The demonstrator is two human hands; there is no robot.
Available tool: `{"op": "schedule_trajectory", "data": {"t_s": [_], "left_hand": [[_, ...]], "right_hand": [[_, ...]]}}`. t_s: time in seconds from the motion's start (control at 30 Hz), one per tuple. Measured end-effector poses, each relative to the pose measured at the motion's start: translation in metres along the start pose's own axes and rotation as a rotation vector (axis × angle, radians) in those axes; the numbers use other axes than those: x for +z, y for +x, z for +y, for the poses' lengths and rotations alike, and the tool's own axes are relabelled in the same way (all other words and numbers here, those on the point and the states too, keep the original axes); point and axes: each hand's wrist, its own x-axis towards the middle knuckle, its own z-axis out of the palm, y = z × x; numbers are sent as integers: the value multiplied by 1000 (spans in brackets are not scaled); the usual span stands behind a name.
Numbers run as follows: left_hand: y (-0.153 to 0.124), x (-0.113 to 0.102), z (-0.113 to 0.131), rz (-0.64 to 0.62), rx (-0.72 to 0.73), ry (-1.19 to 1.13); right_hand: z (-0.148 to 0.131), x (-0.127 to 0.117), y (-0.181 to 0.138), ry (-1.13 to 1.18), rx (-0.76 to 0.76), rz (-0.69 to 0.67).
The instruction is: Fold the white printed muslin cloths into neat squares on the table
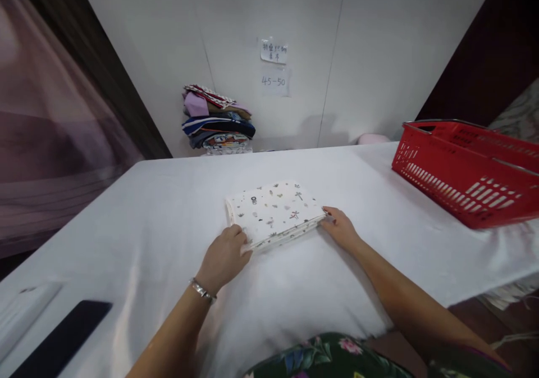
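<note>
A folded white cloth (273,212) printed with small plants and animals lies in the middle of the white-covered table. My left hand (226,254), with a metal bracelet at the wrist, grips its near left corner; the fingers curl over the edge. At the near right corner my right hand (339,229) pinches the layered edge between thumb and fingers. Several folded layers show along the side of the cloth facing me. The undersides of my fingers are hidden.
A red plastic basket (458,181) stands on the table's right side. Beyond the far edge rises a stack of folded fabrics (219,122) against the wall. A dark flat object (63,338) and a white one (27,316) lie at the near left. Paper signs (274,66) hang on the wall.
</note>
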Motion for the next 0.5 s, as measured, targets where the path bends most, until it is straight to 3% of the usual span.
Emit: {"op": "schedule_trajectory", "data": {"t_s": [0.23,0.5], "left_hand": [[0,-3,3,17,71,61],[-8,7,6,138,72,101]], "right_hand": [[-8,5,7,22,-24,39],[-3,1,3,-200,-107,37]]}}
